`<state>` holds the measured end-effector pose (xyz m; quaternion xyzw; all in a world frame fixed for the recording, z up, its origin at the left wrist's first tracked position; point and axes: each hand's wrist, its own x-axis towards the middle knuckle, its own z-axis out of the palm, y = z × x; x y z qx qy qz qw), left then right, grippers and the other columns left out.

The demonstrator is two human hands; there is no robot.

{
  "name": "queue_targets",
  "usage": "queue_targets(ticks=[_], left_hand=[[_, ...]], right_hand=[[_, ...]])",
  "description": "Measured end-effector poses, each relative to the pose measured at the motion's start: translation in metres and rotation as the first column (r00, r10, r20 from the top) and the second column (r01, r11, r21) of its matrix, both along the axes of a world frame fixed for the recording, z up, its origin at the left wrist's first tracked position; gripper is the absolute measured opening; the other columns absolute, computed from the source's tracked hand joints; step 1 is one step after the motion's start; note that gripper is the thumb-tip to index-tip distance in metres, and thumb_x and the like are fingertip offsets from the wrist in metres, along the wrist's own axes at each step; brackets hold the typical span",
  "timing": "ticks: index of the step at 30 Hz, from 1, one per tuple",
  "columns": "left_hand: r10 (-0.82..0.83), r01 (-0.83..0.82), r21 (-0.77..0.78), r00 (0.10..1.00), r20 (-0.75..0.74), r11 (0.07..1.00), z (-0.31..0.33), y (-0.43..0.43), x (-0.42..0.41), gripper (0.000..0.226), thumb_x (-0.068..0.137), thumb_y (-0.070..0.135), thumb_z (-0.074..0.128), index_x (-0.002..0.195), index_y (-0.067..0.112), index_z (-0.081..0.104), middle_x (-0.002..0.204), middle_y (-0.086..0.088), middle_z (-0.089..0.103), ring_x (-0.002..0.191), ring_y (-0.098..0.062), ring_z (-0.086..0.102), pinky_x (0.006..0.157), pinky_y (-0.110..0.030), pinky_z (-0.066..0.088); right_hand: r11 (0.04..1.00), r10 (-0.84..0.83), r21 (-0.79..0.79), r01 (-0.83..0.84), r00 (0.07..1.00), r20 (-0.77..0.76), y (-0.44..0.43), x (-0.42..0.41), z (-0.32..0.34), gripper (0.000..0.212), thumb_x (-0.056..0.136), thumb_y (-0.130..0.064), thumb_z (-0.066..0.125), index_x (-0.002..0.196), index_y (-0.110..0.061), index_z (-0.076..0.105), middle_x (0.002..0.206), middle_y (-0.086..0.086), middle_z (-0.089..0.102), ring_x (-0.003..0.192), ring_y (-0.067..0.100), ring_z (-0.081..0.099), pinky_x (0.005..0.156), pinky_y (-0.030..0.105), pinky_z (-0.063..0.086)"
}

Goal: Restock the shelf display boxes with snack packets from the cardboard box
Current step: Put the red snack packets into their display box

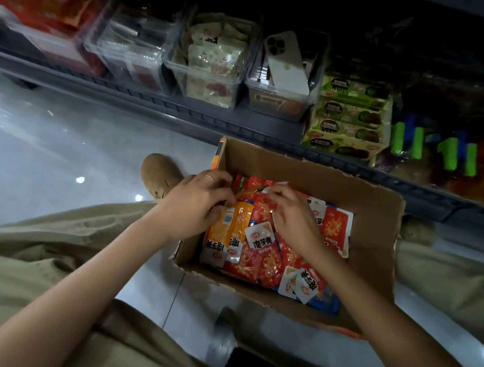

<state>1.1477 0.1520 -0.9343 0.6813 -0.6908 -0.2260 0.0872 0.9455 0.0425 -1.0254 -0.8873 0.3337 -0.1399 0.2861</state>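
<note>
Your left hand: at centre frame, over the left side of the cardboard box; your fingers are curled round the top of a bunch of orange packets, gripping them. There is a thin ring on one finger.
Your right hand: just right of your left hand and inside the box; your fingers are bent down onto the red packets, and your fingertips pinch the pale edge of one near the back of the pile.
Cardboard box: open-topped with torn edges, it sits on the floor between your knees at centre right of the frame, just below the shelf edge.
Snack packets: a loose heap of red, orange and a few blue ones covers the bottom of the box, many with white label corners.
Shelf display boxes: a row of clear tubs runs across the upper frame. One at upper centre holds cream packets. The tub to its right has a phone leaning in it.
Further right on the shelf: stacked green cartons, then green and yellow clips.
Upper left: red packs, dim and blurred.
Your legs: khaki trousers fill the lower left.
</note>
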Motion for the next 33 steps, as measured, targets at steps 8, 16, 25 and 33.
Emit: queue_targets(ticks=[8,16,25,33], left_hand=[[-0.011,0.032,0.102,0.98,-0.199,0.994,-0.016,0.003,-0.019,0.049,0.087,0.003,0.058,0.13,0.023,0.051,0.151,-0.012,0.019,0.128,-0.032,0.042,0.103,-0.037,0.043],[0.364,-0.363,0.032,0.92,-0.142,0.931,-0.007,0.0,0.002,0.043,0.086,-0.003,0.053,0.122,0.022,0.056,0.122,-0.009,0.057,0.094,-0.023,0.06,0.07,-0.03,0.047],[0.524,-0.536,-0.028,0.834,-0.173,0.844,-0.003,-0.004,0.028,0.043,0.084,-0.004,0.051,0.12,0.019,0.057,0.119,-0.012,0.056,0.09,-0.026,0.059,0.074,-0.035,0.048],[0.481,-0.487,-0.024,0.868,-0.122,0.873,-0.006,-0.003,0.028,0.046,0.085,-0.005,0.05,0.125,0.019,0.054,0.123,-0.012,0.054,0.089,-0.027,0.059,0.064,-0.029,0.04]], right_hand=[[0.951,-0.016,0.298,-0.089,0.943,0.333,0.01,0.009,0.076,0.037,0.086,0.012,0.046,0.102,-0.01,0.071,0.108,-0.005,0.059,0.107,0.007,0.052,0.097,0.019,0.038],[0.665,-0.478,0.669,0.332,0.877,0.041,0.01,0.031,0.034,0.025,0.091,0.005,0.046,0.108,-0.006,0.06,0.127,0.008,0.05,0.117,0.021,0.049,0.092,0.023,0.042],[0.431,0.121,0.807,0.403,0.861,-0.494,0.067,0.053,-0.043,0.042,0.1,-0.018,0.037,0.141,-0.012,0.039,0.148,0.008,0.035,0.131,0.026,0.038,0.108,0.036,0.034],[0.287,0.056,0.832,0.475,0.859,-0.509,0.078,0.063,-0.054,0.052,0.097,-0.033,0.047,0.144,-0.014,0.035,0.149,0.008,0.033,0.135,0.028,0.033,0.109,0.039,0.031]])
